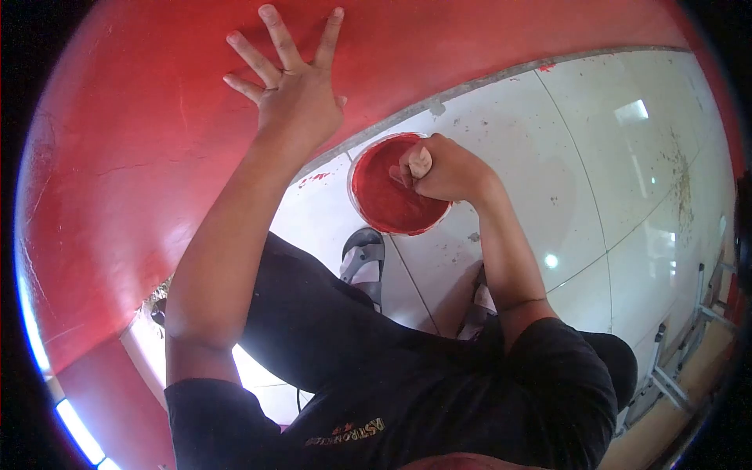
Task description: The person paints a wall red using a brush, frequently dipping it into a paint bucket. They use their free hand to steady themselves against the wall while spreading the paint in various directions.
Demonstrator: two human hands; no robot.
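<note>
My left hand lies against the red wall with its fingers spread, holding nothing. Over a round bucket of red paint on the tiled floor, my right hand is closed, with its fingers wrapped round something at the bucket's right side. What it grips is mostly hidden by the hand; a pale rounded end shows by the thumb. The paint surface is visible to the left of and below this hand.
White floor tiles carry red spots and dark stains. A grey strip runs along the wall's foot. My sandalled foot is just below the bucket. A metal ladder-like frame lies at the lower right.
</note>
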